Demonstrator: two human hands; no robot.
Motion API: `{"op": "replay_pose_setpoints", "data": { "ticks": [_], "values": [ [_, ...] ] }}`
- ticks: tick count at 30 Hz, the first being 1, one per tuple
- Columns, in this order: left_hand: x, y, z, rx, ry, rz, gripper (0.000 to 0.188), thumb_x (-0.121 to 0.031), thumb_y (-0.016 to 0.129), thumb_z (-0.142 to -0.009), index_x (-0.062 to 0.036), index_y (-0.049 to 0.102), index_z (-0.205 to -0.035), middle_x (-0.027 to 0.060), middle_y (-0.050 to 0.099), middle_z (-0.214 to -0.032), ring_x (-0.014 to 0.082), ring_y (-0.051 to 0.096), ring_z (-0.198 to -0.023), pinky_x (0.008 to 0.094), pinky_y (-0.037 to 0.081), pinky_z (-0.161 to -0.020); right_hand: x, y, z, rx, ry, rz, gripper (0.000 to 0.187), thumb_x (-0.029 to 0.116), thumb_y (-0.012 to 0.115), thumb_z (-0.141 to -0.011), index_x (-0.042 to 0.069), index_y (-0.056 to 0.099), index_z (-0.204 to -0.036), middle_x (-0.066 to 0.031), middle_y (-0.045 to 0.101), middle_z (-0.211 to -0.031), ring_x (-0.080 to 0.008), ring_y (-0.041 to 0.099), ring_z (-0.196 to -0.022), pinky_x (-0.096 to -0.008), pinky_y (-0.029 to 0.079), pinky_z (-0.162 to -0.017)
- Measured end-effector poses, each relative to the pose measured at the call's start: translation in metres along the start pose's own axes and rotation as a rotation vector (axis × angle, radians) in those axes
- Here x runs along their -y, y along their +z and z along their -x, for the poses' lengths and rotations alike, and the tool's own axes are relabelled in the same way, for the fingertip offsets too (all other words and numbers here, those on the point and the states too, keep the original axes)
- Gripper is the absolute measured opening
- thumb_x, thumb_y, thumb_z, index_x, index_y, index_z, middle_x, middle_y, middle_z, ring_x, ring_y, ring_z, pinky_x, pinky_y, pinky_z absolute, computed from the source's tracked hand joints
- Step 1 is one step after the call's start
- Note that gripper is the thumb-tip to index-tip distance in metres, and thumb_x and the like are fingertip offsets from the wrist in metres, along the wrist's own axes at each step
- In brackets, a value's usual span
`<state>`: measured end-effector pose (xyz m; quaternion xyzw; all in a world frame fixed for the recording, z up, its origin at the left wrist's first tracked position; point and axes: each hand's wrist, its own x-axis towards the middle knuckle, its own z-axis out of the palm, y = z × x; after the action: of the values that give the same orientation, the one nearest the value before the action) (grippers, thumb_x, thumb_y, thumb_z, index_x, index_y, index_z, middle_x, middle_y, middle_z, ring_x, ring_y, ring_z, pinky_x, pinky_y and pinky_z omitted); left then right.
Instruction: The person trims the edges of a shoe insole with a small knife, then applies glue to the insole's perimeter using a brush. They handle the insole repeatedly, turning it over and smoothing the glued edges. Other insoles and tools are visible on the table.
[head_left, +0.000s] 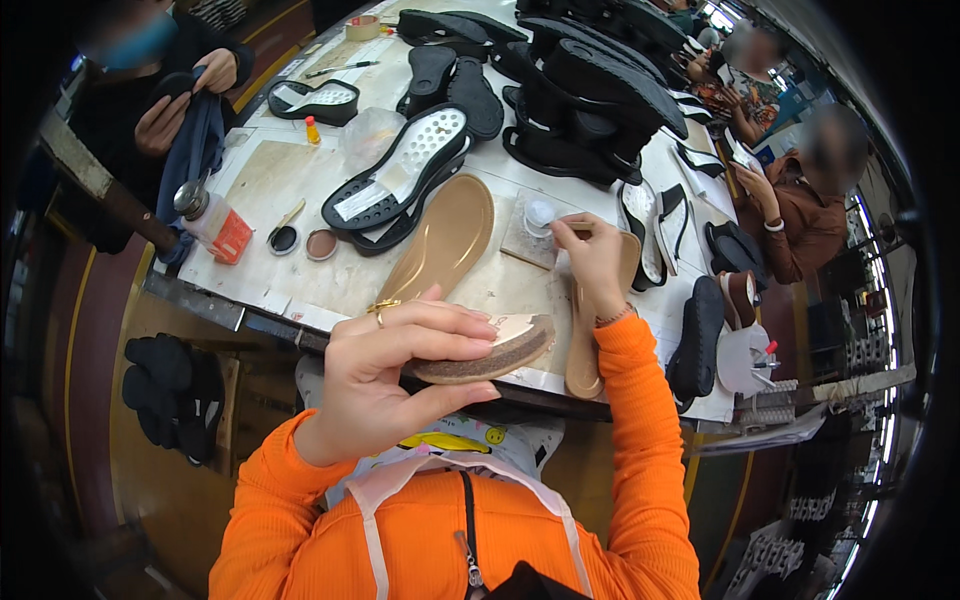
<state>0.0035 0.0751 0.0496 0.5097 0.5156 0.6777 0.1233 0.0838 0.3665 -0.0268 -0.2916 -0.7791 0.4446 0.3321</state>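
Observation:
My left hand [385, 365] grips a shoe sole [490, 365] with a speckled brown edge and a pale top, held tilted above the table's near edge. The fingers lie over its top and the thumb is underneath. My right hand [598, 262] is closed in a pinch beside a small whitish cup [540, 214] on a square board [528, 240]. Whatever sits between those fingertips is too small to make out. Under the right wrist lies a tan sole [583, 350], partly covered. A larger tan insole [450, 225] lies between my two hands, farther back.
Black soles [590, 90] are piled at the back. A bottle with a red-orange label [218, 228], two small round pots of dark [283, 240] and brown [321, 245] paste, and a glue bottle [312, 130] stand left. Co-workers sit left and right. A white container [745, 355] is at right.

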Motion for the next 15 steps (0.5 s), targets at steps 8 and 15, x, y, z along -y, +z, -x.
{"op": "replay_pose_setpoints", "data": {
  "ticks": [8, 15],
  "values": [
    [0.002, 0.003, -0.008, -0.004, 0.023, -0.019, 0.029, -0.010, 0.086, -0.065, -0.0066, 0.073, -0.090, 0.0074, 0.072, -0.098, 0.0202, 0.069, -0.093, 0.0429, 0.044, -0.097, 0.140, -0.035, 0.074, 0.288, -0.296, -0.365, 0.008, -0.004, 0.072, -0.077, -0.001, 0.067, -0.084, -0.0098, 0.066, -0.085, -0.0153, 0.064, -0.082, -0.0261, 0.051, -0.073],
    [0.002, 0.006, -0.012, 0.013, 0.054, -0.036, 0.029, -0.005, 0.086, -0.064, -0.0037, 0.071, -0.089, 0.0115, 0.071, -0.098, 0.0215, 0.069, -0.094, 0.0398, 0.046, -0.097, 0.181, -0.029, 0.097, 0.431, -0.530, -0.227, 0.013, -0.002, 0.078, -0.071, 0.000, 0.070, -0.081, -0.0105, 0.066, -0.082, -0.0164, 0.066, -0.072, -0.0247, 0.051, -0.063]
  ]
}}
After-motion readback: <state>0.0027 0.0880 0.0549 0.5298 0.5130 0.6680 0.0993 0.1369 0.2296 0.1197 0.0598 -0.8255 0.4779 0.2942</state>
